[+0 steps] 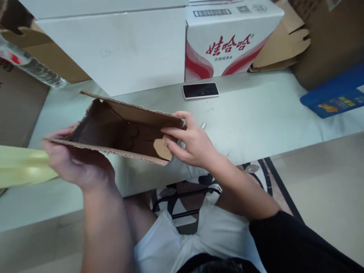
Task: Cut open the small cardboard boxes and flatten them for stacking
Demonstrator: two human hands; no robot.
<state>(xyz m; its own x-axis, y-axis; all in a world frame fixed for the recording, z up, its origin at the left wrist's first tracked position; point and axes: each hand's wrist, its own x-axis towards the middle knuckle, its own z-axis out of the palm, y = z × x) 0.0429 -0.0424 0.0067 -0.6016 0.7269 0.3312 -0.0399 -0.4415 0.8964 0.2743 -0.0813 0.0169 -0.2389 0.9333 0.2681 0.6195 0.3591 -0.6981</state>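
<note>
An open cardboard box (113, 146) is held tilted above the pale green table, its mouth facing me and its dark inside showing. My left hand (76, 167) is wrapped round the box's left end from below, with some fingers behind it. At the right end, my right hand (190, 142) grips the wall, thumb and fingers closed around a small tan cardboard flap (163, 148). A short whitish object (203, 126) lies just beyond the right hand; I cannot make out what it is.
A phone (200, 90) lies on the table (247, 113) before a white box (148, 49) and a red-and-white printed carton (227, 49). A plastic bottle (36, 68) leans at left above a yellow-green object (25, 165). Blue packaging (338, 94) and folded cardboard (278, 45) are at right.
</note>
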